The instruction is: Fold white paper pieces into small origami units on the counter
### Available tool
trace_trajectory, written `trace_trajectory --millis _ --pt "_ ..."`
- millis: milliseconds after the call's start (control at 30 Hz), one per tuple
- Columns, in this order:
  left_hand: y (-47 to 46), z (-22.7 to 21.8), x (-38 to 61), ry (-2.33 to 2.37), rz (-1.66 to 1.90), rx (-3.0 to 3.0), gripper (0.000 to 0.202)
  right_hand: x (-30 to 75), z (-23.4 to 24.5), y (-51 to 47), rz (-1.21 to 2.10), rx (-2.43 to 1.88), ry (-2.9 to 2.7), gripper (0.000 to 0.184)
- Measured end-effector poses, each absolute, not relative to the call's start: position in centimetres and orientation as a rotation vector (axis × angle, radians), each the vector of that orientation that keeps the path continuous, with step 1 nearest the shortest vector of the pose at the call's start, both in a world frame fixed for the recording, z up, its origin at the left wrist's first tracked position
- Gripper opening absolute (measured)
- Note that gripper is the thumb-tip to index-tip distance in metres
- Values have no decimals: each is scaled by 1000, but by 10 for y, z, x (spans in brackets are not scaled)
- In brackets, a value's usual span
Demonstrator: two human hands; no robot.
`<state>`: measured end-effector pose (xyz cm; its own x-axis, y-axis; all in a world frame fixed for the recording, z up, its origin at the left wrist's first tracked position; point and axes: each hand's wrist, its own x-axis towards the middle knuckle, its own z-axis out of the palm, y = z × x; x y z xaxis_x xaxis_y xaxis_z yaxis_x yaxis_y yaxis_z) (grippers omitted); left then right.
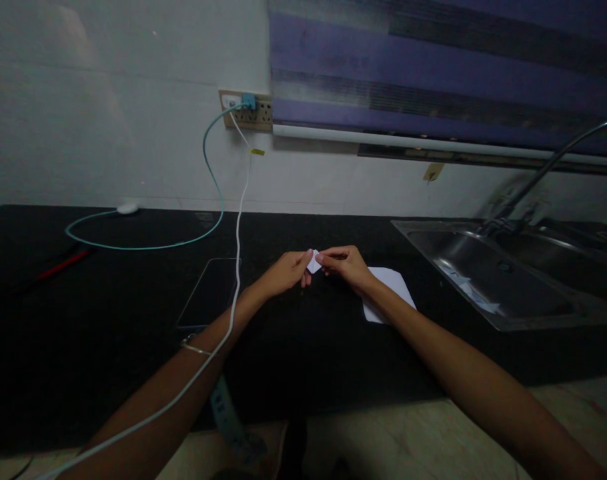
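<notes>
A small folded piece of white paper (314,262) is pinched between my two hands, above the black countertop (303,353). My left hand (289,270) grips its left side, thumb on top. From the right, my right hand (347,265) holds the other side with thumb and fingers closed. The folded paper has a pointed lower edge and a crease down its middle. White sheets of paper (394,285) lie on the counter, partly under my right wrist and forearm.
A dark tablet or phone (209,293) lies beside my left forearm. A white cable (239,233) runs from the wall socket (253,117) across that arm. A teal cable (148,247) loops at the left. The steel sink (483,267) and faucet (543,170) stand at the right.
</notes>
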<state>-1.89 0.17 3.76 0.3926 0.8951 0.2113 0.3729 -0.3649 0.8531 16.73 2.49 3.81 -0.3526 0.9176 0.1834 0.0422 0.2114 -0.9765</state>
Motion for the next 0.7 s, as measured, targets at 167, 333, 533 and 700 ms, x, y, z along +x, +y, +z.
trace_trajectory --millis 167,333,533,700 --pt "7 33 -18 1086 965 1920 57 163 38 23 1298 -926 -1450 27" --pt "11 32 -15 1028 1089 1860 52 160 36 23 1308 -906 -1280 27" --pt "15 32 -14 982 1264 1479 44 156 37 23 1270 -826 -1130 24" --pt "16 30 -13 977 1359 1358 47 154 37 23 1241 -873 -1135 21"
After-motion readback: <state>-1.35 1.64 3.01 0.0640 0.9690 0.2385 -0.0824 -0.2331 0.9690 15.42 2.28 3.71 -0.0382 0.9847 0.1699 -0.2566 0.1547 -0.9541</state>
